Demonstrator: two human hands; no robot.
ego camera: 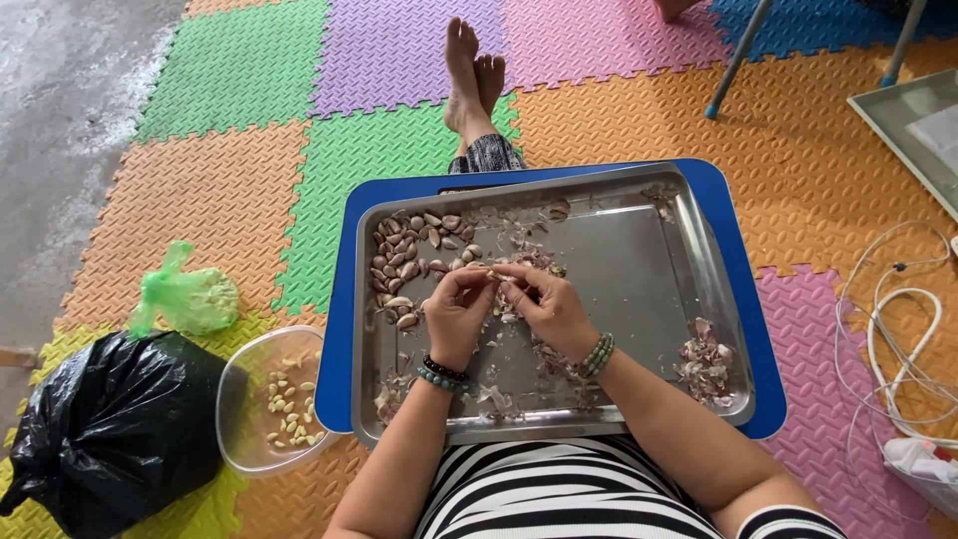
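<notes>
A garlic clove (pixel 493 273) is being pinched between the fingertips of the left hand (pixel 457 307) and the right hand (pixel 544 302), above the middle of a steel tray (pixel 639 250). Unpeeled cloves (pixel 411 255) are lying in the tray's far left corner, with skins (pixel 707 357) piling near its right edge. The tray is sitting on a blue board (pixel 743 269) across the person's lap. On the floor mat (pixel 230 190) at left, a clear bowl (pixel 261 399) is holding peeled cloves beside a black bag (pixel 110 429) and a green bag (pixel 185 294).
</notes>
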